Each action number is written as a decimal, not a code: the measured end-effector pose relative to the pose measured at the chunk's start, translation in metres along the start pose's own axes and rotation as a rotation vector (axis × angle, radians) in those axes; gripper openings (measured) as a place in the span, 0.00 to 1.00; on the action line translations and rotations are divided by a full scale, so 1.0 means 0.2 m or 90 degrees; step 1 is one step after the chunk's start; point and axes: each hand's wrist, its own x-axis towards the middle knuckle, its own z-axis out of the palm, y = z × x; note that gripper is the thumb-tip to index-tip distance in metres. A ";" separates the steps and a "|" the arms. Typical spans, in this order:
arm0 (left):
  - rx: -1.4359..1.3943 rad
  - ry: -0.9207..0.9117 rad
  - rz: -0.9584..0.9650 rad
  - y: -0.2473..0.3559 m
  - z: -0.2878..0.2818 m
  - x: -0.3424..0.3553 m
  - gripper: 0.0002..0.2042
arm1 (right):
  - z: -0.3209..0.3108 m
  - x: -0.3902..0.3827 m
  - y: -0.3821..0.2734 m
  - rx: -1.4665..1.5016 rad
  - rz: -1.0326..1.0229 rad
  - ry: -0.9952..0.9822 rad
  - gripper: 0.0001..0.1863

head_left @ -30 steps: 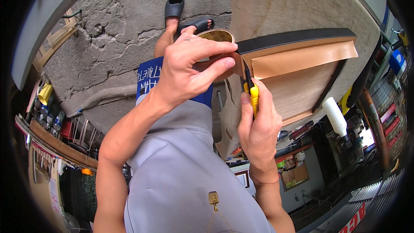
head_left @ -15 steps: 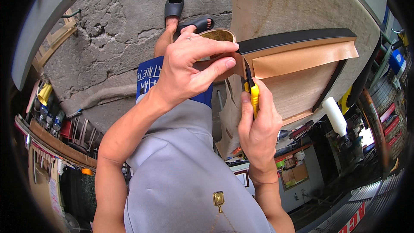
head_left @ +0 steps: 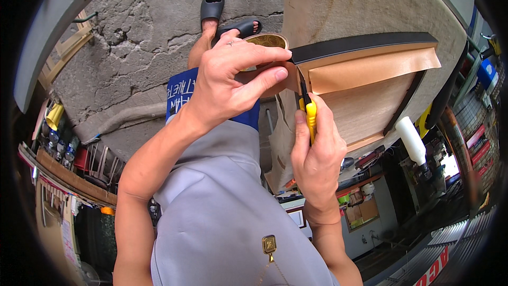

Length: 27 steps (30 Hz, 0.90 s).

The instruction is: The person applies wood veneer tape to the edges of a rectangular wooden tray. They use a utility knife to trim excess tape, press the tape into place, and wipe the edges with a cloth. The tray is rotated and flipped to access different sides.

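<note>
A black-edged picture frame (head_left: 365,46) lies back side up on the cloth-covered table. Brown paper tape (head_left: 373,70) runs along its far side, with the inner edge lifting loose. My left hand (head_left: 225,79) is closed on a roll of brown tape (head_left: 272,41), partly hidden behind the fingers. Its thumb and forefinger pinch the strip by the frame's left corner. In my right hand (head_left: 320,153) is a yellow-and-black utility knife (head_left: 311,114), blade pointing away from me and resting against the tape at that corner.
The table cover (head_left: 330,8) is beige and stained. Beyond the frame's near right corner stands a white bottle (head_left: 411,140). Cracked concrete floor (head_left: 153,16) lies to the left, and shelves with clutter (head_left: 69,153) line the far left.
The hands and knife stay nearly in place, with the blade shifted very slightly at the corner. The loose tape edge on the frame sits a little differently.
</note>
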 end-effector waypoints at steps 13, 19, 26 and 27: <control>0.015 -0.012 0.009 0.00 -0.01 0.00 0.11 | 0.02 -0.02 0.02 0.010 -0.002 0.016 0.20; 0.006 -0.002 0.012 -0.01 0.00 0.00 0.11 | 0.02 -0.02 0.01 0.004 -0.005 0.015 0.20; 0.010 -0.013 0.009 -0.01 -0.01 0.01 0.11 | 0.02 -0.03 0.02 0.003 -0.002 0.013 0.20; 0.019 -0.020 0.007 0.00 -0.01 0.01 0.11 | 0.02 -0.03 0.02 0.000 -0.001 0.009 0.20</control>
